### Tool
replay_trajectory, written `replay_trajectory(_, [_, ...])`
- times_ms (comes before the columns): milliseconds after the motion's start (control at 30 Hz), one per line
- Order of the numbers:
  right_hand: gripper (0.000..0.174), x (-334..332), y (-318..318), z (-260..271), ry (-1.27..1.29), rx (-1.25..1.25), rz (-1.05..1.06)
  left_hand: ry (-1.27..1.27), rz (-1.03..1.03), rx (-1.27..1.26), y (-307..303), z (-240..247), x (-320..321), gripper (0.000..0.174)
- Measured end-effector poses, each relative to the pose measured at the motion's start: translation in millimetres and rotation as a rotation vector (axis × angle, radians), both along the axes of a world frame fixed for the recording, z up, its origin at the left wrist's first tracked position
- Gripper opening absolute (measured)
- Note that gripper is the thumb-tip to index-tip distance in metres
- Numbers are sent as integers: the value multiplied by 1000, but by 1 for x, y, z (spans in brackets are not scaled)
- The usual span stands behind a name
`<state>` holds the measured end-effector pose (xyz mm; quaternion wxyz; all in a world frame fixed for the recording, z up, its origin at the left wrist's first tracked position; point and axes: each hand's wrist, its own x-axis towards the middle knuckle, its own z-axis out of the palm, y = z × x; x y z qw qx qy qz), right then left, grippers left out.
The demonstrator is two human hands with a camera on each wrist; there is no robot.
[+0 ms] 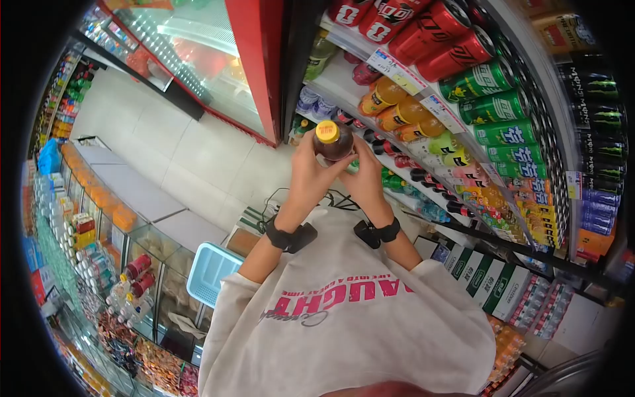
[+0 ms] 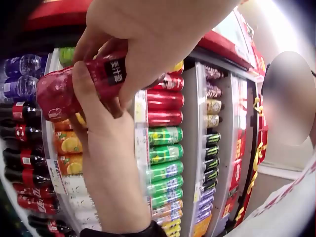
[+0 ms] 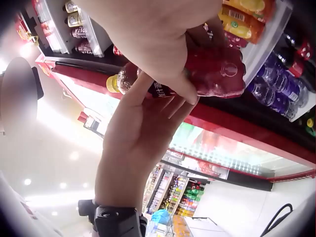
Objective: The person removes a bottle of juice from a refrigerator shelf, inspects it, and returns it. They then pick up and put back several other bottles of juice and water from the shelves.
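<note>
The person's left hand and right hand are together gripping a dark red bottle in the air, beside drink shelves. A pale tiled floor is showing below; a light-blue basket is sitting on the left side.

So both my arms are out in front of my chest, left forearm and right forearm angling in toward each other, wrists well apart. My left hand and right hand come together at the far end, fingers curled in a two-handed grip. Thumbs are on the side nearest me, tips pretty much side by side from up here.
</note>
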<state>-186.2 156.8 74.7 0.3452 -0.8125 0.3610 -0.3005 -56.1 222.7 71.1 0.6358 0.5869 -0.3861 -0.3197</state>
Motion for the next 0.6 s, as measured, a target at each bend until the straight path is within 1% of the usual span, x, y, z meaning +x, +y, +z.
replay_trajectory(67, [64, -10, -7, 4, -31, -81, -25, 61, -3, -43, -13, 6, -1, 67])
replay_trajectory(167, [59, -35, -14, -3, -47, 21, -124, -186, 81, -156, -35, 1, 10, 65])
replay_trajectory(200, [46, -48, -17, -15, -74, 152, -109, -292, 117, -268, -46, -3, 17, 72])
replay_trajectory(300, [36, -74, -13, -31, -97, 402, -168, -417, 110, -328, -82, -13, 30, 76])
replay_trajectory(333, [31, -79, -10, -32, -68, 375, -161, -314, 63, -339, -91, -18, 33, 76])
replay_trajectory(433, [30, -84, -3, -31, -59, 418, -139, -248, -7, -269, -112, -38, 35, 70])
replay_trajectory(467, [28, -84, -4, -28, -40, 431, -126, -220, -28, -265, -119, -51, 34, 72])
replay_trajectory(567, [26, -85, -5, -23, 8, 457, -91, -251, 35, -304, -126, -56, 23, 74])
replay_trajectory(600, [25, -84, -9, -24, 9, 449, -78, -228, 37, -282, -129, -59, 20, 75])
